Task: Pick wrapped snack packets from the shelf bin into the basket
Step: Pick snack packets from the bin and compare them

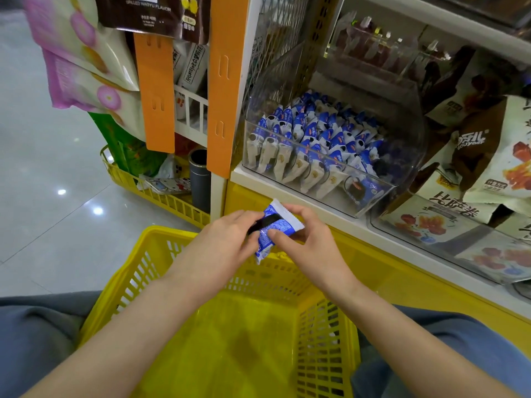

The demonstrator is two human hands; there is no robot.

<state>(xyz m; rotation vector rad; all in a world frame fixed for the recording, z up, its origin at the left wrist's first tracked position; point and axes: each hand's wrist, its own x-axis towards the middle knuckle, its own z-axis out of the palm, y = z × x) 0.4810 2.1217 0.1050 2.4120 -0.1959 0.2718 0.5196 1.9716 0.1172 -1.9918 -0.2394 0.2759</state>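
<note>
A blue and white wrapped snack packet [275,226] is held in both hands above the far rim of the yellow basket [327,349]. My left hand [227,242] grips its left side and my right hand [309,239] pinches its right side with thumb and fingers. The basket sits on my lap and nothing shows on its floor. A clear plastic shelf bin [402,179] just beyond holds several more of the same blue and white packets [313,142], standing in rows.
Another clear bin [448,248] of brown and white snack bags lies to the right. Orange strips [155,93] and hanging bags are at the upper left. A second yellow basket [161,196] with goods stands on the shiny floor to the left.
</note>
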